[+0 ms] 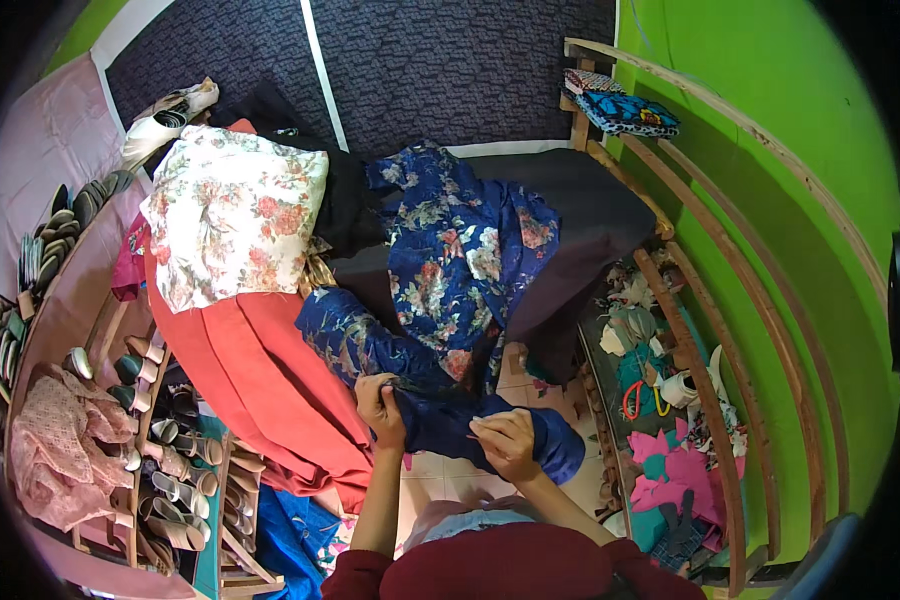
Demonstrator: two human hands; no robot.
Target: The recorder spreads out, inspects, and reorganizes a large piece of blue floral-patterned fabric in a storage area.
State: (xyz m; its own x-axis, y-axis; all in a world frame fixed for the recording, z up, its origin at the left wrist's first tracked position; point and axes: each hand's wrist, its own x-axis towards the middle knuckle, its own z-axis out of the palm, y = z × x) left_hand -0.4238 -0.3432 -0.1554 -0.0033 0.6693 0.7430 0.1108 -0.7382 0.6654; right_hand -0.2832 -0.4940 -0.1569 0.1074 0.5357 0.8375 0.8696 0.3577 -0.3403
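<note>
A navy blue garment (pixel 460 250) with a flower print lies over a dark cloth and hangs down toward me. My left hand (pixel 380 408) is closed on an edge of this garment, thumb up. To its right, my right hand (pixel 507 440) is pinched together, with its fingertips just over the plain dark blue part (pixel 558 447) of the cloth. What sits between those fingertips is too small to make out. Between the two hands the blue cloth hangs in folds.
Cream floral fabric (pixel 235 215) lies on red cloth (pixel 255 350) at the left. Shoe racks (pixel 175 460) stand further left. On the right, wooden rails (pixel 760 290) run along a green wall, beside a low table holding pink fabric scraps (pixel 675 470) and scissors (pixel 646 400).
</note>
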